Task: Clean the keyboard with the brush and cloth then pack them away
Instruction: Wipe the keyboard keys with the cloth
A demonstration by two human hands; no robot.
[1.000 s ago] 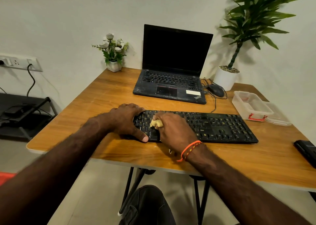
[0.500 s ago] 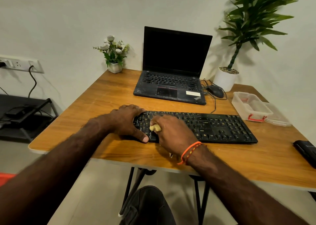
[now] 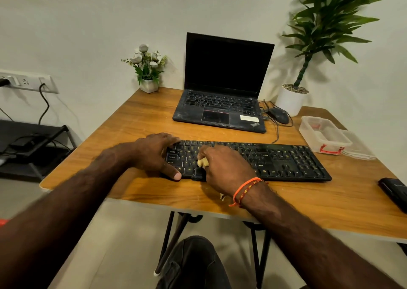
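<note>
A black keyboard lies across the wooden table in front of me. My left hand clamps its left end, fingers over the far edge and thumb along the near edge. My right hand, with an orange thread band at the wrist, grips a small pale yellow cloth and presses it onto the left-hand keys. Most of the cloth is hidden under the palm, and a pale tip shows below the wrist. No brush is in sight.
An open black laptop stands behind the keyboard, with a mouse and cables to its right. A clear plastic box with its lid beside it sits at the right. Two potted plants stand at the back, and a dark object lies at the right edge.
My right hand has rubbed the cloth a short way toward the near edge over the left keys. My left hand has kept its hold on the keyboard's end.
</note>
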